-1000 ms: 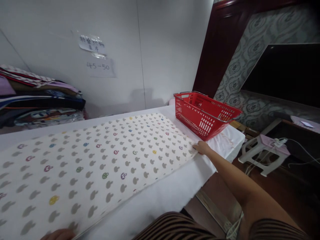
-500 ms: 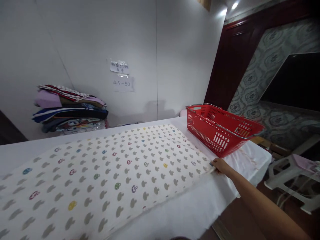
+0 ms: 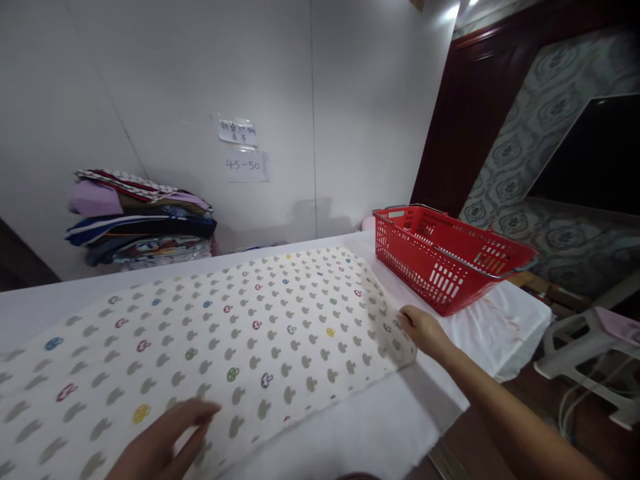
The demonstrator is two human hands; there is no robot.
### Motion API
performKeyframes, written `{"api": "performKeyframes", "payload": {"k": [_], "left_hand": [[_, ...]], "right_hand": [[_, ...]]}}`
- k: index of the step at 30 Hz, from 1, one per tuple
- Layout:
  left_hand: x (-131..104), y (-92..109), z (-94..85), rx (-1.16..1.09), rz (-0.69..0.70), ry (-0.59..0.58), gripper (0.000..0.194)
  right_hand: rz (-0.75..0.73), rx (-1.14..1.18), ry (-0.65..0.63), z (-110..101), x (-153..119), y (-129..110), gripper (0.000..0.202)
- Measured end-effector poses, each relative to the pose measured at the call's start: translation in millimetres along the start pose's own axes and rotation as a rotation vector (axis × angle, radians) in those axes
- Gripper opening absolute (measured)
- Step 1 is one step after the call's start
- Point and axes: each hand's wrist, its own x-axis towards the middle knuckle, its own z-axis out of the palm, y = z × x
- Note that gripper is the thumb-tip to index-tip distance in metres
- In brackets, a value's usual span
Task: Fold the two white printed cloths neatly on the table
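A white cloth printed with grey and coloured mushroom shapes (image 3: pixel 270 320) lies spread over the table. My right hand (image 3: pixel 423 328) pinches the cloth's right edge near its front corner and holds it slightly raised, so the edge folds upward. My left hand (image 3: pixel 173 437) is over the front left part of the cloth, its thumb and fingers apart and nothing between them. Whether its fingertips touch the cloth, I cannot tell.
A red plastic basket (image 3: pixel 450 257) with metal handles stands at the table's right end. Folded clothes (image 3: pixel 145 220) are stacked at the back left by the wall. A white stool (image 3: pixel 590 360) stands at the right, beyond the white-covered table (image 3: pixel 350 427).
My right hand has moved left and lifted the cloth's right edge, which lay flat before. My left hand has come into view at the lower left.
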Motion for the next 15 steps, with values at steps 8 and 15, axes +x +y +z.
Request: {"api": "performKeyframes", "payload": {"k": [8, 15], "left_hand": [[144, 159, 35.5, -0.709, -0.047, -0.474, 0.027], [241, 237, 118.9, -0.859, -0.337, -0.437, 0.018]], "right_hand": [[-0.332, -0.356, -0.14, 14, -10, -46, 0.019], [-0.367, -0.336, -0.134, 13, -11, -45, 0.016]]}}
